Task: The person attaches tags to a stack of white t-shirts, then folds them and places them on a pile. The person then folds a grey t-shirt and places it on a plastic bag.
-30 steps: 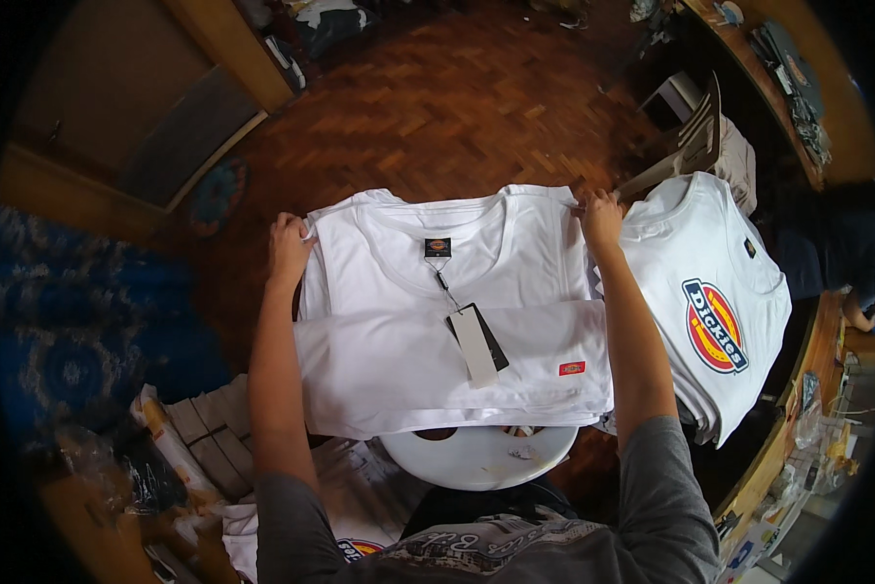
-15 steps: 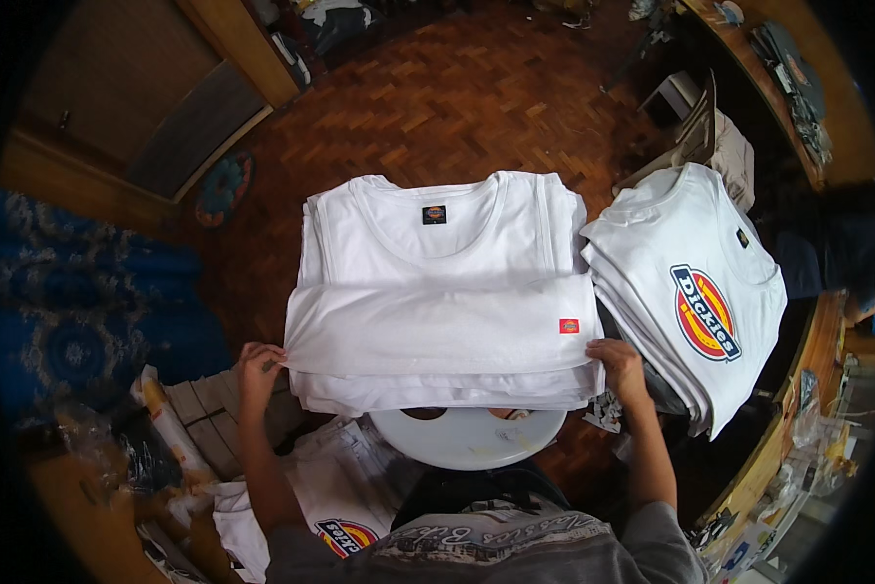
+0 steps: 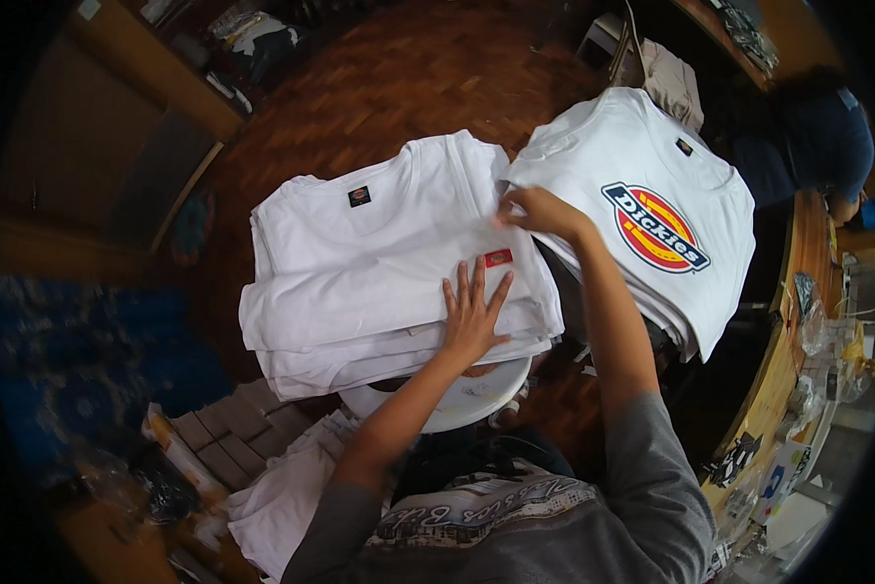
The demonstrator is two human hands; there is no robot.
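A white sleeveless shirt [image 3: 345,302] lies on top of a stack of similar white shirts, its lower part folded up toward the scooped neckline. A small red patch sits on the folded part. My left hand [image 3: 472,316] rests on this fold just below the patch, palm down with fingers spread. At the shirt's right side, my right hand [image 3: 542,214] has its fingers bent in and pinches the edge of the fabric; the fingertips are slightly blurred. The stack lies on a round white stool [image 3: 447,409], mostly covered.
To the right is another pile of white shirts [image 3: 564,146] with a large red, yellow and blue print. More white shirts [image 3: 282,496] lie low on the left beside grey-brown bundles [image 3: 233,428]. A wooden bench [image 3: 764,419] runs along the right, where another person [image 3: 807,136] is.
My left hand has left the shirt's left corner and now lies flat near the patch. My right hand has moved up along the right side. The view has turned and shifted.
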